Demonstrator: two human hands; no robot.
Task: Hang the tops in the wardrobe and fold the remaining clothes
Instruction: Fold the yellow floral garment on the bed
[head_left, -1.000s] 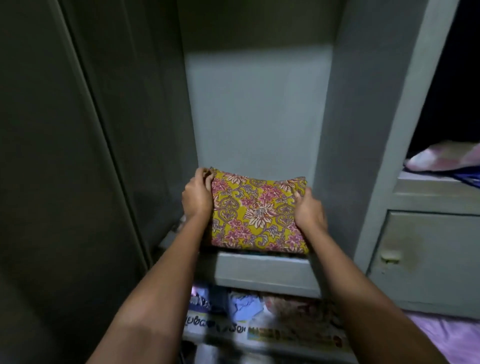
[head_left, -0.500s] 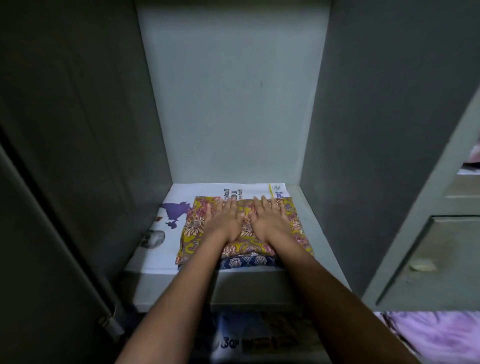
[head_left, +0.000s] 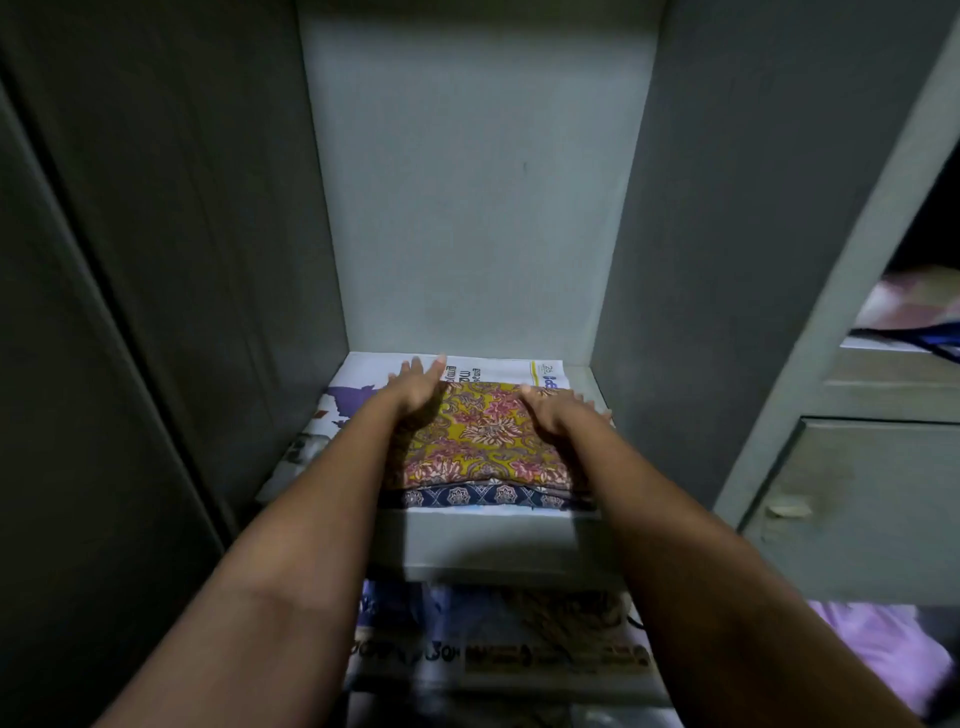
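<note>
Hands flank the folded yellow floral cloth (head_left: 480, 434) on the shelf (head_left: 488, 540), left hand (head_left: 418, 384) and right hand (head_left: 553, 408) both released, fingers straight.

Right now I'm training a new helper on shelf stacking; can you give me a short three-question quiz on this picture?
1. True or false: the left hand grips the yellow floral cloth.
2. What lies directly under that cloth? A) blue patterned cloth B) a pillow C) a hanger
3. What lines the shelf?

Key: 1 false, its fingers are straight, as are the right hand's; 2 A; 3 newspaper.
</note>
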